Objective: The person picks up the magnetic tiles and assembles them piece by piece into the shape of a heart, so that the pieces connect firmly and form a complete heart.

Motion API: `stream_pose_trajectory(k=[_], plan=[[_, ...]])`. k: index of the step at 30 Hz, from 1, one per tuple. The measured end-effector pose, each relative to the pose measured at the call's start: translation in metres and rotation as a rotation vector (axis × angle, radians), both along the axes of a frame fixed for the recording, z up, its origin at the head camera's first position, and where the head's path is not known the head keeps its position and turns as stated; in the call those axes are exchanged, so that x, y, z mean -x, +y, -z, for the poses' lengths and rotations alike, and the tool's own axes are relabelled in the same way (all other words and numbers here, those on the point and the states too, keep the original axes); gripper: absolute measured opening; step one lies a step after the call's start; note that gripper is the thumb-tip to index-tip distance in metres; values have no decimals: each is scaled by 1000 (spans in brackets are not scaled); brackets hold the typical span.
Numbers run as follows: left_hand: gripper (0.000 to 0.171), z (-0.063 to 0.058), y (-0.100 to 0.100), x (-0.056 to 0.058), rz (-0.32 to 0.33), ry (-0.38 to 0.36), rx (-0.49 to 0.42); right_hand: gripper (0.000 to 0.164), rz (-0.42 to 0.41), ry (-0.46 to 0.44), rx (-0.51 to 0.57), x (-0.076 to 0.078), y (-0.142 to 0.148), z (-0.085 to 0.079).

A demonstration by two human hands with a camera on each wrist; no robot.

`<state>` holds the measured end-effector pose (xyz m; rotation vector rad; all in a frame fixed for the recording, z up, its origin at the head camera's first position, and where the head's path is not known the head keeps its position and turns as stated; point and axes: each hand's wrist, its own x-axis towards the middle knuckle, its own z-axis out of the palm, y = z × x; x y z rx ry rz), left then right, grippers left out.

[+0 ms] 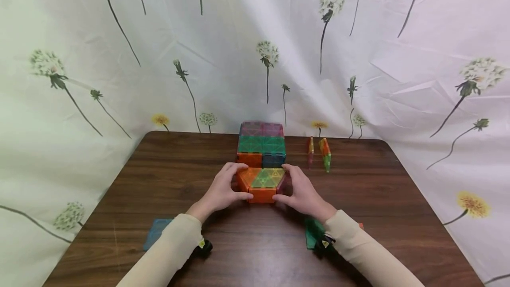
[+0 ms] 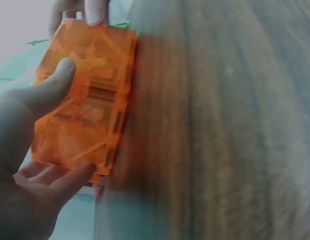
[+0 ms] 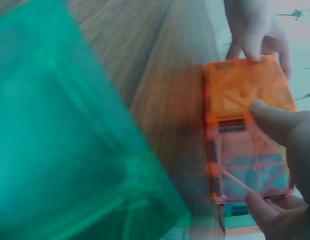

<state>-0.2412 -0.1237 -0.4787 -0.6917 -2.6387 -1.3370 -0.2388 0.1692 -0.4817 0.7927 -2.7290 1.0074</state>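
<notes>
Both hands hold a trapezoid-shaped block of translucent magnetic tiles between them, low over the wooden table. Its top is orange, green and yellow, its front orange. My left hand grips the left slanted side, with the thumb at the front corner and the fingers at the back. On the opposite side my right hand does the same, beside a pink tile in the right wrist view. Right behind the block is a larger box of magnetic tiles, purple and green on top, orange and blue in front.
Two narrow tile panels stand upright at the back right. A blue tile lies near the left forearm; a green tile lies partly under the right wrist. A flower-print cloth hangs behind the table.
</notes>
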Motion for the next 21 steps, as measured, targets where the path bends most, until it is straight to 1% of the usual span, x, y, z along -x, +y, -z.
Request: stream_pose_trajectory(k=[1,3,7,8,10,13,17,21], plan=[[79,1,0,1,-1,13,8,93,15,16,-22,1,-1,1],[83,2,1,3,-8,65,32,95,38,41,-46,4,-3,1],[84,2,3,9,-40,161,63,94,72,87,-64,11,-8,-2],[83,2,4,10,-51,170,69,94,79,95,-67,13,-9,-3],[83,2,6,12,-67,180,75,95,93,112,-74,16,-10,-5],[84,2,8,15,-84,175,75,95,106,137,-78,20,-13,-5],[84,2,10,16,-96,155,74,94,121,176,-72,23,-15,-3],[83,2,10,16,-104,159,67,92,125,203,-65,25,-14,0]])
